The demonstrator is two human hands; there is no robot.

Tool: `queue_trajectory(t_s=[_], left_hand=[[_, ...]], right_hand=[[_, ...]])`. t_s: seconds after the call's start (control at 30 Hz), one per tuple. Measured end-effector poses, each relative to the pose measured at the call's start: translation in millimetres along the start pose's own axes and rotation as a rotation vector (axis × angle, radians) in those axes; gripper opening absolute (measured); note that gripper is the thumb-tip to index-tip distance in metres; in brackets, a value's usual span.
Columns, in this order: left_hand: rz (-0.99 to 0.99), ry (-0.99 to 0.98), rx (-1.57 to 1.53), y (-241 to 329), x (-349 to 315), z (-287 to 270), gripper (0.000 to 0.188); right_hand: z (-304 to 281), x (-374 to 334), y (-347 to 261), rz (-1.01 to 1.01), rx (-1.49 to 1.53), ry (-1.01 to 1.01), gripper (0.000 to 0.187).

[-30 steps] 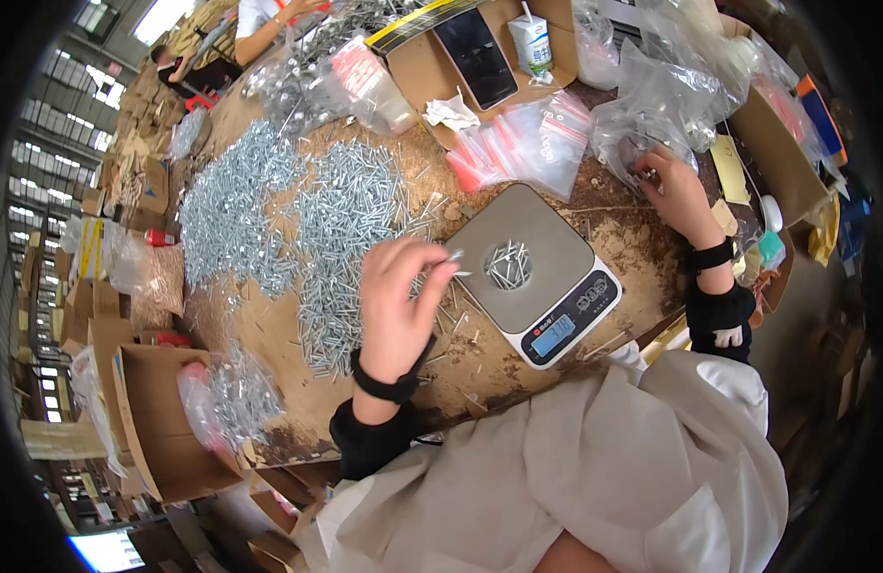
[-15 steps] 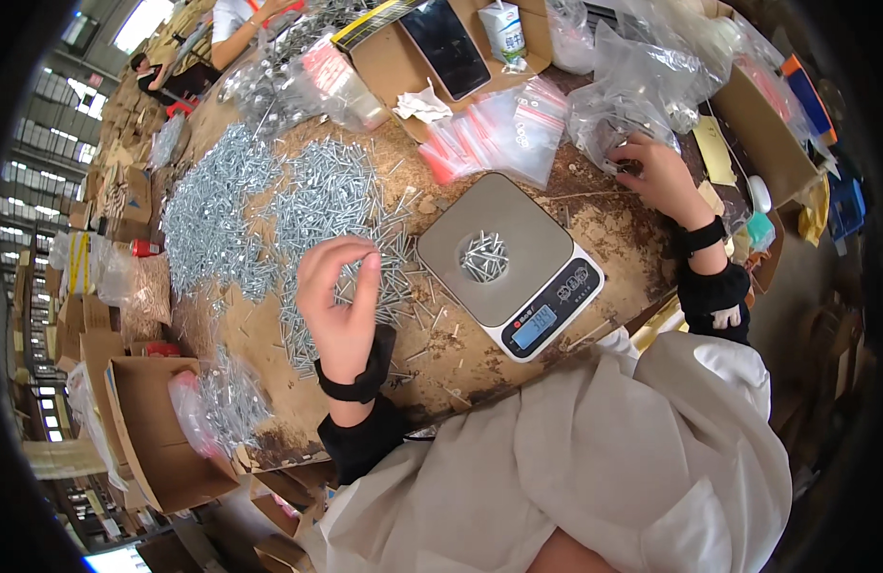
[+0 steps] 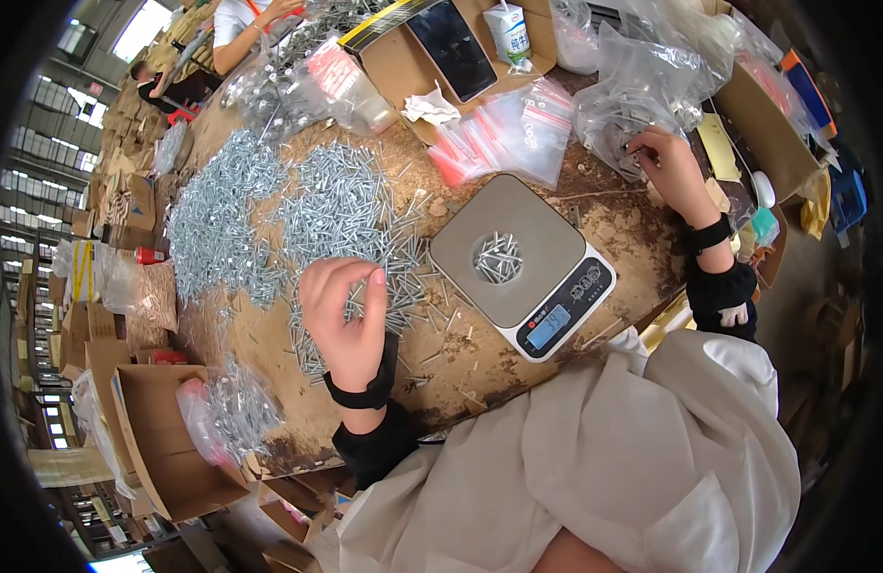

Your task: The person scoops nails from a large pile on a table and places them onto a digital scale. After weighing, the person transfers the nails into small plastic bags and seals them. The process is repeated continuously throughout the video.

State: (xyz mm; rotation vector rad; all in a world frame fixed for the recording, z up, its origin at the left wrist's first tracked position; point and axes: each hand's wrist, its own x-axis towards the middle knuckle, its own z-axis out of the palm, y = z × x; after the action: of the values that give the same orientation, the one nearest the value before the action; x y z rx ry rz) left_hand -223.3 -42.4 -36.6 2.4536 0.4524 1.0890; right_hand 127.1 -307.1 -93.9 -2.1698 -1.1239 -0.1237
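My left hand [image 3: 344, 320] hovers at the near edge of a pile of silver screws [image 3: 331, 205], its thumb and fingertips brought together in a ring. Whatever it may pinch is too small to make out. At the right, my right hand [image 3: 672, 174] has its fingers curled at the opening of a crumpled clear plastic bag [image 3: 618, 110]; what lies between the fingertips is unclear. Between both hands stands a digital scale [image 3: 470, 215] with a lit display. A small heap of screws [image 3: 499, 258] sits in a round shallow dish on its plate.
Behind the scale lie clear zip bags with red strips [image 3: 546, 134]. A cardboard box [image 3: 389, 72] holds a phone [image 3: 451, 50] and a drink carton [image 3: 508, 33]. Another screw pile [image 3: 222, 215] spreads leftward. An open carton [image 3: 169, 439] stands by the table's left edge; another person's arm [image 3: 236, 48] shows far off.
The view has shifted slightly, moving the table items a little rightward. My right hand's fingers have shifted slightly at the clear bag; my left hand keeps its curled pose. The scale's reading has changed.
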Motion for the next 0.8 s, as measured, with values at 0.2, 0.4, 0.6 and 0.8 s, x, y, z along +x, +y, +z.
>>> queue_trajectory(t_s=[0.2, 0.4, 0.6, 0.8], left_hand=[[0.02, -0.044, 0.024, 0, -1, 1, 0.008], [0.015, -0.073, 0.042, -5, -2, 1, 0.007], [0.042, -0.102, 0.022, -2, -2, 3, 0.007], [-0.006, -0.165, -0.038, 9, -3, 16, 0.013]], right_hand=[[-3, -1, -17, 0.052, 0.046, 0.22, 0.014], [-13, -5, -54, 0.059, 0.245, 0.116, 0.015], [-12, 3, -131, -0.167, 0.454, -0.216, 0.013], [-5, 7, -142, -0.135, 0.48, -0.357, 0.016]])
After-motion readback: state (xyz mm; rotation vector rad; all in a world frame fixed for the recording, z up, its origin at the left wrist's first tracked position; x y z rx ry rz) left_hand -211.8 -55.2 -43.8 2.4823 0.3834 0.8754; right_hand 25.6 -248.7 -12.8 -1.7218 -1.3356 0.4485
